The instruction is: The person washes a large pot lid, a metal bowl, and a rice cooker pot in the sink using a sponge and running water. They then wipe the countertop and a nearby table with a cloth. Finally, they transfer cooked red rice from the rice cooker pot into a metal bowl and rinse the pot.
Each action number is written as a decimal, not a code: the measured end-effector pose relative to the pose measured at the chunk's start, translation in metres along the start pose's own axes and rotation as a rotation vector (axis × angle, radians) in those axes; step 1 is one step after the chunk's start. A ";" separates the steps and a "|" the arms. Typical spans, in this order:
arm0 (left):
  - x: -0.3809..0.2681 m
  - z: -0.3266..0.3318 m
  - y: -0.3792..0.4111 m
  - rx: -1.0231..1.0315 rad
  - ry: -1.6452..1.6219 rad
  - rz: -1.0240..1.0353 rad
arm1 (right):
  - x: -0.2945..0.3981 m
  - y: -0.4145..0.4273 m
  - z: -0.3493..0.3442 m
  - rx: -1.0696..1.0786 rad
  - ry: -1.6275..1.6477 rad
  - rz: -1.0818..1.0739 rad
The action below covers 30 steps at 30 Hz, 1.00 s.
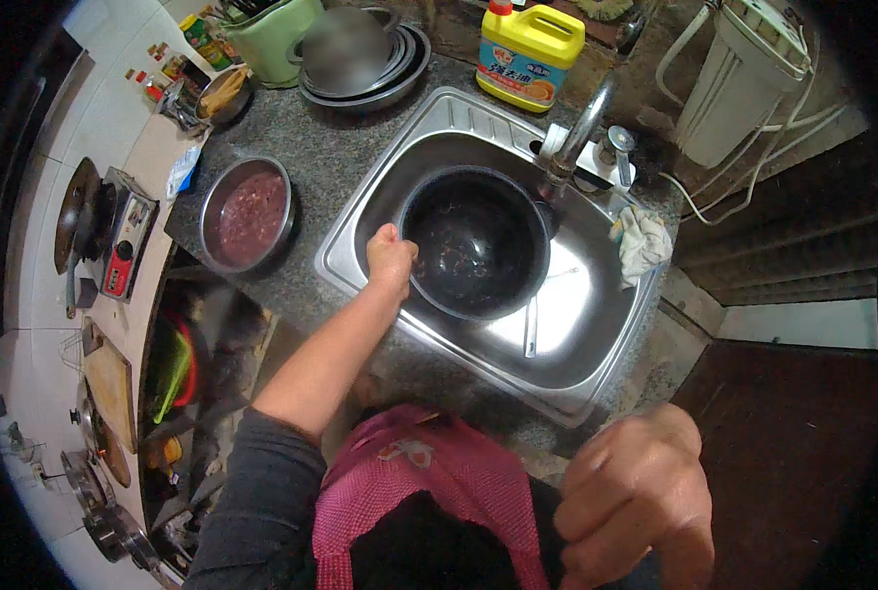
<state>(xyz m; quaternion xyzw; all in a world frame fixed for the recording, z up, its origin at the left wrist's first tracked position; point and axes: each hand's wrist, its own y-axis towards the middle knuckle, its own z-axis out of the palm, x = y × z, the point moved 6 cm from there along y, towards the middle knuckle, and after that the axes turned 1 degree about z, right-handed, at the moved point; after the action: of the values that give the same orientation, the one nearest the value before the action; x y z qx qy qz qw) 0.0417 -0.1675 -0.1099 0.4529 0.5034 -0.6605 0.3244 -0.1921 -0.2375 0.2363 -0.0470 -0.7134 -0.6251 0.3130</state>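
A round dark pan (479, 243) with wet bits on its bottom rests in the stainless steel sink (476, 358), under the faucet (585, 122). My left hand (392, 258) is closed in a fist at the pan's left edge, gripping it there; the part inside the fist is hidden. Close to the camera at lower right, my right hand (634, 501) is raised with its fingers curled. Nothing shows in it, though its palm is turned out of view. A thin metal utensil handle (530, 328) lies on the sink floor, partly covered by the pan.
A steel bowl of reddish contents (251, 217) stands left on the granite counter (321, 162). Stacked metal bowls (380, 96) and a yellow detergent jug (531, 55) line the back. A cloth (642, 243) hangs over the sink's right rim. A portable stove (123, 236) sits far left.
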 end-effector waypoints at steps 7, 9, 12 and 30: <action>0.003 -0.004 0.003 -0.009 0.082 -0.094 | -0.018 -0.008 -0.006 0.129 -0.036 0.289; 0.011 -0.008 0.010 -0.069 0.156 -0.060 | -0.030 -0.036 -0.013 0.205 -0.155 0.444; 0.006 -0.022 0.010 -0.086 0.336 -0.111 | -0.079 -0.136 -0.036 -0.221 0.348 1.032; -0.040 -0.265 0.029 -0.381 -0.558 -0.065 | -0.188 -0.179 0.019 -0.656 -0.343 1.124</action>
<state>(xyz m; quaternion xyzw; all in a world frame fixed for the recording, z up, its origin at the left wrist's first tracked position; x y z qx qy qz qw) 0.1545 0.0770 -0.1057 0.1697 0.5238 -0.6629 0.5073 -0.1312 -0.1978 -0.0134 -0.6026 -0.3934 -0.5350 0.4426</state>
